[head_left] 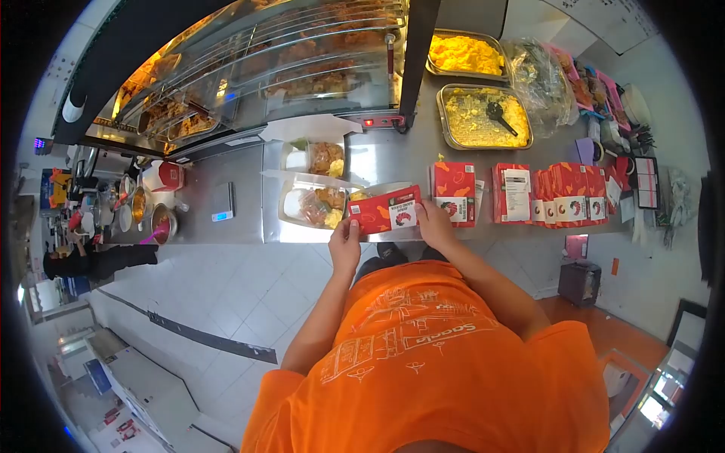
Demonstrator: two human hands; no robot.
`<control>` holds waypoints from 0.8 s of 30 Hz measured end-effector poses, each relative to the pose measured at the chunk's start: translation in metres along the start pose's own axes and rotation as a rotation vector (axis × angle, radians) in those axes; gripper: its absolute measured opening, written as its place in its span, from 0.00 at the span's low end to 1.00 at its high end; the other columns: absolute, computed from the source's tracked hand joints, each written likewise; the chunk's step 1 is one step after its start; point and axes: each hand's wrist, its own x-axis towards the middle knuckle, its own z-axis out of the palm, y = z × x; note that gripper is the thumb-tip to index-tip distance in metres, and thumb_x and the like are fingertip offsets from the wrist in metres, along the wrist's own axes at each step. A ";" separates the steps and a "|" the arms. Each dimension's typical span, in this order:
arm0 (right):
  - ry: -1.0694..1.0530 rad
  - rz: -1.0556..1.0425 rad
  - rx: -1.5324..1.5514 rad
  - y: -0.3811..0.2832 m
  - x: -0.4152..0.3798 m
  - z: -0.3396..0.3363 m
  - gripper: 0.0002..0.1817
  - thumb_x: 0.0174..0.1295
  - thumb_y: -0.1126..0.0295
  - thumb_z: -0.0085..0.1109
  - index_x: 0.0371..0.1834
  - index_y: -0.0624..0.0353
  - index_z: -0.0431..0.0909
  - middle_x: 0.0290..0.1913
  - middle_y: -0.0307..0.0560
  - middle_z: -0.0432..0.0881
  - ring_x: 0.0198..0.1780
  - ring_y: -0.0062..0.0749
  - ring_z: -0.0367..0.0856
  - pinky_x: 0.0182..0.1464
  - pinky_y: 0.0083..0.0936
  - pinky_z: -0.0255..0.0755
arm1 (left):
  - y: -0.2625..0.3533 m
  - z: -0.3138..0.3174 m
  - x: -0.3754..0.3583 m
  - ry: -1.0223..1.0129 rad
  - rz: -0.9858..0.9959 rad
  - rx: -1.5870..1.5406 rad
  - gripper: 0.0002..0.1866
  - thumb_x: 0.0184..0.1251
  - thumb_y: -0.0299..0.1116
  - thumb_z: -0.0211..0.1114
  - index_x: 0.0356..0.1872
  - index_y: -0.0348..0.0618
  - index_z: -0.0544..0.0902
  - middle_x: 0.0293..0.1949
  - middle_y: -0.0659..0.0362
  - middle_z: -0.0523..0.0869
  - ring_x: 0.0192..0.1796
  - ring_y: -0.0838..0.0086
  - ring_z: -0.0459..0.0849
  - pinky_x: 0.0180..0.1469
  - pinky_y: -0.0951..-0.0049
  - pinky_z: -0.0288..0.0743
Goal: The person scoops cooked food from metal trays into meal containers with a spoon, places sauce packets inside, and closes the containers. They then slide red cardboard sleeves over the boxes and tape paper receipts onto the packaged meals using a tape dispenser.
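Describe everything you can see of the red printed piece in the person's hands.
The red piece is flat and oblong and looks like thin card. It shows lighter orange-red shapes, a small white square near its left end and a white panel with a dark emblem and lettering near its right. The left hand grips its left end, the right hand its right. It slants over the metal counter near the front edge.

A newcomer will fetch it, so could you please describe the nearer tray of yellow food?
Find the glass display case, then the steel counter on its right. The nearer metal tray holds yellow food and a black utensil; the similar tray behind it shows none.
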 end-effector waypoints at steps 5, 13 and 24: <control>-0.056 0.042 -0.187 -0.001 0.006 0.002 0.18 0.73 0.59 0.49 0.43 0.65 0.80 0.38 0.67 0.84 0.43 0.65 0.83 0.46 0.51 0.74 | 0.004 0.002 -0.001 0.069 0.159 0.476 0.18 0.77 0.40 0.57 0.47 0.32 0.84 0.32 0.46 0.88 0.32 0.67 0.86 0.38 0.65 0.76; 0.173 -0.058 0.146 0.002 0.000 0.000 0.13 0.68 0.64 0.59 0.42 0.65 0.82 0.33 0.61 0.84 0.36 0.57 0.84 0.41 0.47 0.75 | 0.013 0.016 -0.003 0.204 0.254 0.392 0.19 0.76 0.42 0.59 0.38 0.34 0.86 0.28 0.43 0.86 0.29 0.56 0.86 0.33 0.61 0.75; 0.225 -0.481 -0.259 -0.004 0.045 0.014 0.24 0.60 0.70 0.64 0.60 0.64 0.75 0.56 0.60 0.79 0.61 0.57 0.75 0.62 0.45 0.69 | 0.005 0.027 0.039 0.147 0.724 0.588 0.19 0.61 0.25 0.61 0.54 0.27 0.79 0.55 0.34 0.80 0.57 0.43 0.81 0.62 0.54 0.74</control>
